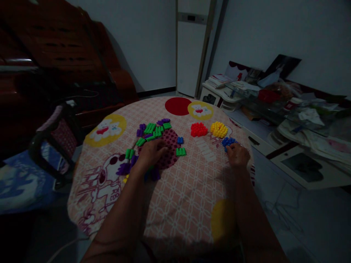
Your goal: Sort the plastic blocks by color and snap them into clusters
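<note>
Along the left wall stands a dark wooden bench with a slatted back. On the right, a low white cabinet carries papers, bags and assorted household items. Between them is a rounded table, covered by a pink patterned cloth with yellow and red circles and cartoon figures. Beyond the far edge of the table, a tall white unit with a small dark panel stands in the corner. A dark-framed chair is noted at the table's left side.

Both hands are over the table, well apart from each other. The left hand is among the loose blocks, palm down with fingers bent; whether it grips a piece cannot be told. The right hand is at the right side, its curled fingers touching the near edge of the blue cluster; whether a piece is pinched cannot be told.

Just beyond that cluster sits a yellow cluster, with a red cluster to its left. Loose green blocks and purple blocks lie scattered around the left hand. Between the two hands, nearer the left, lie one small blue block and one green piece.
</note>
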### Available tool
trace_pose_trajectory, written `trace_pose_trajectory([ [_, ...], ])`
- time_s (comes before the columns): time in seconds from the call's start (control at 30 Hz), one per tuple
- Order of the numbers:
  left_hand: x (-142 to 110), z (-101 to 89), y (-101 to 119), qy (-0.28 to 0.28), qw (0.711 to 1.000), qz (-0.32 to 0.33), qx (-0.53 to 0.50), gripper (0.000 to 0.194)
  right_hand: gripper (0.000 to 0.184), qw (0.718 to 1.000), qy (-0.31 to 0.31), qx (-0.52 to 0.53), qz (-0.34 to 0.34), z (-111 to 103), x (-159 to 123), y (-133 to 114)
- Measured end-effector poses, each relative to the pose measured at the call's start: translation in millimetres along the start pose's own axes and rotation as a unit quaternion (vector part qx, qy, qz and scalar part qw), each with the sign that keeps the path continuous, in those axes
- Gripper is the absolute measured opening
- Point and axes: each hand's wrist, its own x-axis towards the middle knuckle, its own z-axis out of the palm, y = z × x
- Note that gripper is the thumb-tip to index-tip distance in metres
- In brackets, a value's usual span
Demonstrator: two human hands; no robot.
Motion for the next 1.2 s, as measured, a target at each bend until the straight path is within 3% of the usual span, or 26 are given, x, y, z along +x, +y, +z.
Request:
trace_pose_trajectory([
  [0.23, -0.6, -0.3, -6.5, 0.017, 1.000, -0.015, 0.011, 0.029, 0.028, 0.996, 0.053, 0.071, -0.026, 1.3, -7.2, -5.6],
  [0.33, 0.6, -9.0, -16.5, 0.068, 0.996, -0.057, 0.029, 0.028, 0.032, 0.988, 0.071, 0.117, -0.066, 6.5, -15.3, -13.7],
  [0.43, 1.8, -23.5, -33.7, 0.125, 0.986, -0.104, 0.033, 0.031, 0.031, 0.978, 0.050, 0.162, -0.122, 14.8, -25.6, -24.7],
  [0.57, 3.1, -34.8, -43.9, 0.156, 0.978, -0.138, 0.001, 0.029, 0.033, 0.955, 0.002, 0.199, -0.219, 26.0, -39.3, -36.4],
  [0.67, 8.6, -17.8, -25.9, 0.151, 0.982, -0.105, -0.031, 0.031, 0.034, 0.947, -0.022, 0.189, -0.258, 31.4, -44.8, -40.0],
  [0.83, 24.5, 47.0, 26.7, 0.041, 0.994, 0.097, -0.032, 0.050, 0.030, 0.947, -0.019, 0.181, -0.263, 34.6, -45.5, -40.9],
  [0.93, 31.3, 71.7, 42.0, 0.002, 0.993, 0.117, 0.000, 0.042, 0.030, 0.945, -0.009, 0.187, -0.267, 36.1, -45.7, -40.3],
  [1.07, 31.8, 74.1, 40.9, -0.011, 0.995, 0.098, 0.012, 0.025, 0.031, 0.944, -0.012, 0.193, -0.268, 38.6, -46.1, -39.2],
  [1.2, 25.1, 67.3, 36.5, 0.022, 0.995, 0.090, -0.024, 0.015, 0.032, 0.944, -0.019, 0.197, -0.262, 38.1, -46.6, -40.3],
])
